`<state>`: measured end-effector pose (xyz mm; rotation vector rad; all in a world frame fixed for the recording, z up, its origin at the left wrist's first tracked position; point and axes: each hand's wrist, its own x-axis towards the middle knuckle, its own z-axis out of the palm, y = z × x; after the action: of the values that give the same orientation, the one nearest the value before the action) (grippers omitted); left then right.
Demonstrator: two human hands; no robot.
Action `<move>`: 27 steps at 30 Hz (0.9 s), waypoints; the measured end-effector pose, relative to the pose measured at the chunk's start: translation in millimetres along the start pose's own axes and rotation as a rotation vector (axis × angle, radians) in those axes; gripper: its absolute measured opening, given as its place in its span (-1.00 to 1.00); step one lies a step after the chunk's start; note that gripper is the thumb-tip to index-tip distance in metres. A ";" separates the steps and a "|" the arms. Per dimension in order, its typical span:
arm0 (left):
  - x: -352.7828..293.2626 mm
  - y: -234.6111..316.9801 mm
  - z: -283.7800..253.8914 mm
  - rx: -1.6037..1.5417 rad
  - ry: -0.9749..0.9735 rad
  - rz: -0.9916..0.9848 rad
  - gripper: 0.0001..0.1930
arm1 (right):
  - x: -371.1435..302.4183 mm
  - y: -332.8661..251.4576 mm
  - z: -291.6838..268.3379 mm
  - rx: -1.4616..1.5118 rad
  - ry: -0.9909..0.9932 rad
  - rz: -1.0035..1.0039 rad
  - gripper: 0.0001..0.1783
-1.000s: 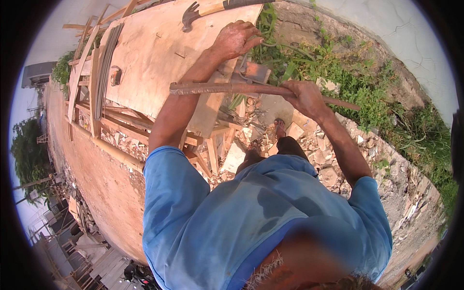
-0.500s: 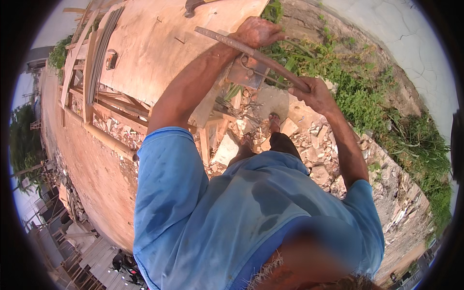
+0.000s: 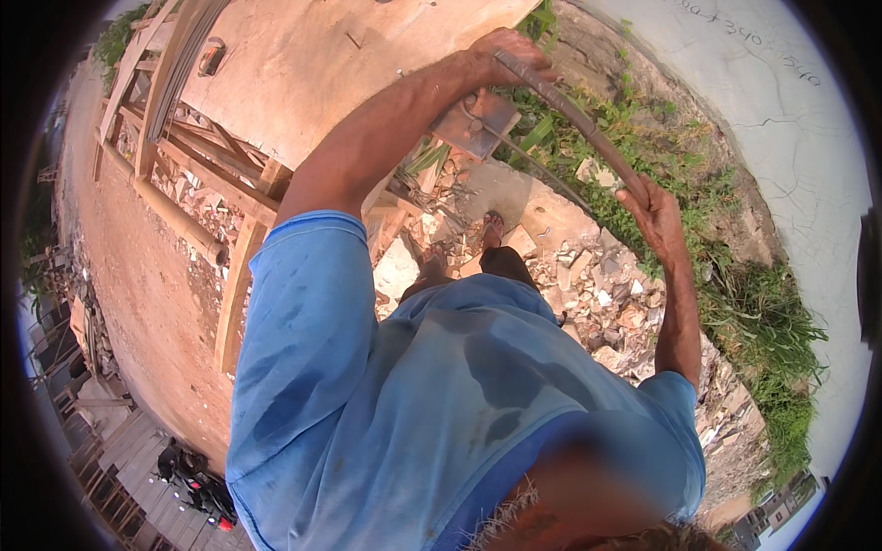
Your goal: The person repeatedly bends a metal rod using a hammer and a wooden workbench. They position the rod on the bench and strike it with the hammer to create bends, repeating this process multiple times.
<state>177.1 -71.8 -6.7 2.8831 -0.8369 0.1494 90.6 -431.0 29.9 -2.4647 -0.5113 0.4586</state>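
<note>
My right hand (image 3: 657, 219) is closed around the near end of a long, rusty metal bar (image 3: 583, 124). The bar slants up and left, and its far end crosses over my left hand (image 3: 507, 53). The fingers of that hand are curled; the bar partly covers them, so whatever is inside the grip is hidden. Below my left forearm is a small brown plate (image 3: 482, 136) at the board's edge, with upright pins on it. From the plate a thin metal rod (image 3: 537, 165) runs down toward the right, under the bar.
A wooden board (image 3: 285, 92) on a timber frame lies at the upper left, with a nail and an orange-black tape measure (image 3: 211, 57) on it. Broken rubble (image 3: 588, 275) surrounds my feet. Weeds (image 3: 735, 285) line the pale wall (image 3: 772, 138) at right. A bamboo pole (image 3: 179, 220) lies left.
The bar has swung to a steeper slant and moved right, with my right hand farther right and lower. My left hand has shifted slightly right. The hammer on the board has left the view.
</note>
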 end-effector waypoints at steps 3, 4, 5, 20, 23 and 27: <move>0.2 0.5 1.4 -0.031 0.020 0.011 -0.51 | -11.0 22.3 -28.3 -0.146 -0.065 0.113 -0.53; 0.5 0.3 1.9 -0.019 0.026 0.006 -0.50 | -10.2 26.0 -37.2 -0.232 -0.083 0.118 -0.53; 0.7 0.7 2.7 -0.016 0.012 0.003 -0.50 | -8.9 28.1 -45.1 -0.316 -0.104 0.125 -0.53; -1.5 4.0 -0.8 -0.098 0.039 -0.017 -0.44 | 137.2 15.0 -87.2 -0.665 -0.202 -0.535 -0.76; -1.1 3.9 1.0 -0.078 0.046 -0.012 -0.44 | 158.0 14.1 -86.1 -0.691 -0.194 -0.597 -0.76; -0.1 3.3 0.8 -0.044 0.038 0.010 -0.43 | 174.9 14.9 -80.1 -0.732 -0.184 -0.606 -0.74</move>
<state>175.2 -74.6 -7.2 2.8268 -0.8374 0.1844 280.4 -400.6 47.0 -2.7252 -1.6860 0.2653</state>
